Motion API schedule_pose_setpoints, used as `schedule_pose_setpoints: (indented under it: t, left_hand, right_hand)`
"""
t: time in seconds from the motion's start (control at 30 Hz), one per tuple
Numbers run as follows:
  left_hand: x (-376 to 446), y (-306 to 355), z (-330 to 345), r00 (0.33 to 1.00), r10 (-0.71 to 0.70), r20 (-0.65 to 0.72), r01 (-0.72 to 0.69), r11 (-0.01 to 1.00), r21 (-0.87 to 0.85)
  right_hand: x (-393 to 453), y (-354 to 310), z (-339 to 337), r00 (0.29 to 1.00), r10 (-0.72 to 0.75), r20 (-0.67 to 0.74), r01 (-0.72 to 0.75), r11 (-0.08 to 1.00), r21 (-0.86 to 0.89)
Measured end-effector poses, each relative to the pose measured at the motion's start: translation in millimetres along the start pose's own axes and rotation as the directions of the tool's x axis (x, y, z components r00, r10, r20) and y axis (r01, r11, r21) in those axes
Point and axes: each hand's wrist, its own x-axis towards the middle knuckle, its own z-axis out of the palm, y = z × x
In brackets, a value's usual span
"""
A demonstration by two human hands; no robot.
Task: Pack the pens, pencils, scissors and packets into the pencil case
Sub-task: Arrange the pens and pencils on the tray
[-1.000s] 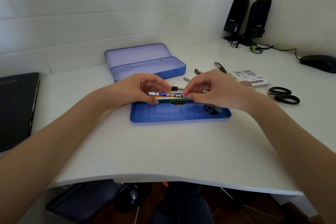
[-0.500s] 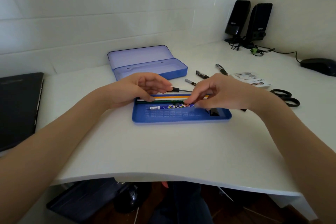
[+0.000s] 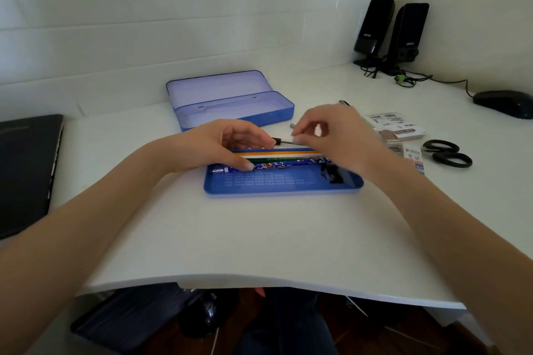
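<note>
a thin pen is pinched at its right end by the right hand, just behind the blue tray; its dark tip points toward the left hand. it is judged light, stiff and slick, so a hold near mid-barrel would be steadier. inside the tray, pencils lie along the far wall, steadied by the left thumb, a patterned pen against them. the right hand is arched, fingers curled down. right of the tray lie packets and scissors; behind it the open case.
</note>
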Motion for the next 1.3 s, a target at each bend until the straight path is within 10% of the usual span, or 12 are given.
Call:
schedule_pose_setpoints:
  t: [0.2, 0.63, 0.87, 1.03, 1.3]
  left_hand:
    - [2, -1, 3, 0.998, 0.011, -0.062, -0.01, 1.0, 0.006]
    - [2, 0, 4, 0.997, 0.002, -0.075, -0.003, 1.0, -0.002]
    - [2, 0, 2, 0.998, 0.003, -0.06, -0.002, 1.0, 0.005]
    - [1, -1, 0, 0.998, -0.021, -0.052, 0.019, 0.999, -0.042]
    - [3, -2, 0, 1.0, 0.003, -0.021, -0.005, 0.998, -0.068]
  right_hand:
    - [-3, 26, -34, 0.941, 0.335, 0.045, -0.314, 0.916, -0.25]
    - [6, 12, -13, 0.921, 0.385, -0.062, -0.378, 0.839, -0.391]
    - [0, 14, -21, 0.969, 0.227, -0.097, -0.244, 0.939, -0.242]
    - [-9, -8, -27, 0.978, -0.01, 0.211, -0.007, 0.997, 0.08]
    - [-12, -21, 7, 0.957, -0.118, 0.264, 0.117, 0.993, 0.022]
